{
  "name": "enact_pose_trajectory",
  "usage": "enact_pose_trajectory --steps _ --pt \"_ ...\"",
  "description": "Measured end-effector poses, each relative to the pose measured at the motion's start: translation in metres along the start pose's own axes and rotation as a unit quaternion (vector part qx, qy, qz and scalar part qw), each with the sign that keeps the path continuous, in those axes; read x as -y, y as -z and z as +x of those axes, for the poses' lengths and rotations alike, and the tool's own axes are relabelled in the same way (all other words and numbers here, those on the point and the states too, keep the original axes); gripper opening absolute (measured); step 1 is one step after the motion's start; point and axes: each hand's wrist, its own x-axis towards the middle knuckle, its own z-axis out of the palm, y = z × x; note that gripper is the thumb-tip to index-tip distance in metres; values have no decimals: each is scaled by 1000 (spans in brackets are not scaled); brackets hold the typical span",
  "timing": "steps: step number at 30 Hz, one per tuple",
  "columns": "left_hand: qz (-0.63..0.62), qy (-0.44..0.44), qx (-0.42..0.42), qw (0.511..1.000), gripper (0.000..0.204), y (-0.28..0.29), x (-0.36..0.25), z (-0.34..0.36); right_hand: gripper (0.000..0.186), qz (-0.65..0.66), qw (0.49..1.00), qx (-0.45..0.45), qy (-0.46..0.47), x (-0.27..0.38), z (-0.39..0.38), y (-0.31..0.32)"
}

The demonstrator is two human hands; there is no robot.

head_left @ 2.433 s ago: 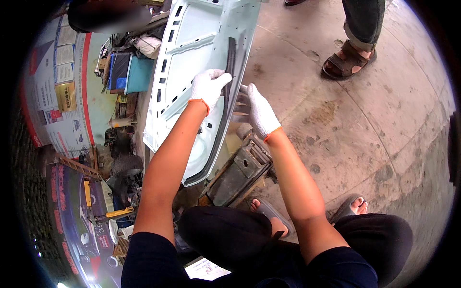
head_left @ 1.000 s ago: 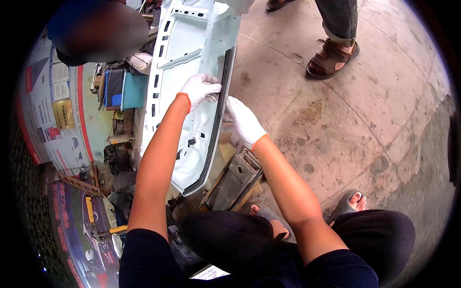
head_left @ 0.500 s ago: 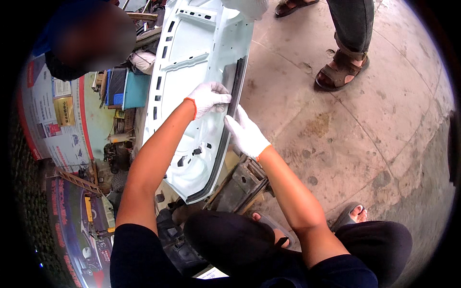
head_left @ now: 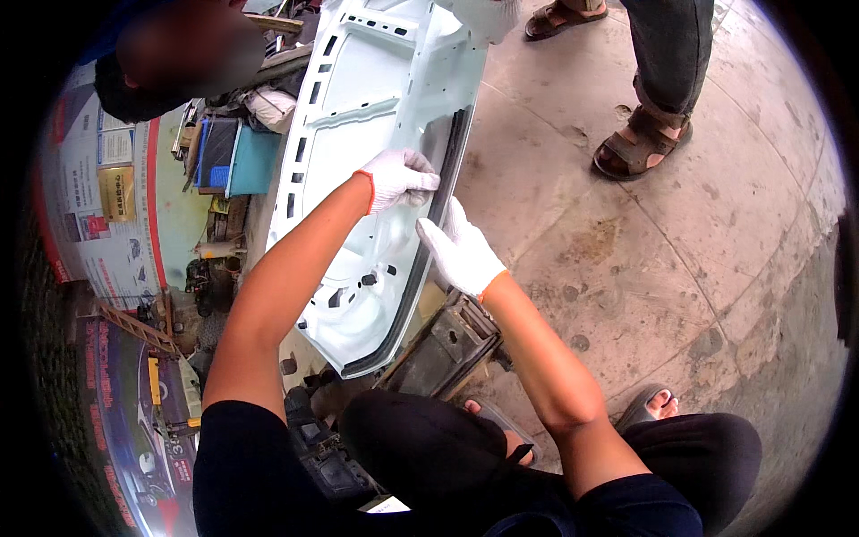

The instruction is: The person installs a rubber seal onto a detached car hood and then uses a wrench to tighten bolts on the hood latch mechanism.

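Note:
A white pressed-metal panel with slots and holes lies lengthwise before me, a black rubber strip running along its right edge. My left hand, in a white glove with an orange cuff, is bent over the panel's inner side, fingertips pinched at the strip. My right hand, gloved likewise, is just below it at the outer edge, thumb over the strip and fingers along the edge, partly hidden. A dark metal stand shows beside the panel's lower end.
A co-worker's head is at upper left, another person's legs and sandals at upper right on the stained floor. Teal and blue bins, printed boards and clutter line the left side. My knees and feet are below.
Both hands have moved down along the strip, and my right thumb has come up over the edge. The co-worker's head at upper left has come further into view.

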Motion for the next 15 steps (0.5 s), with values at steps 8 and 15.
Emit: enact_pose_trajectory --steps 8,15 --pt "-8 0 -26 1000 20 -4 1 0 67 -9 1000 -9 -9 -4 1 -2" --pt "-31 -27 -6 999 16 3 21 13 67 -28 999 -7 -21 -5 -4 -3"
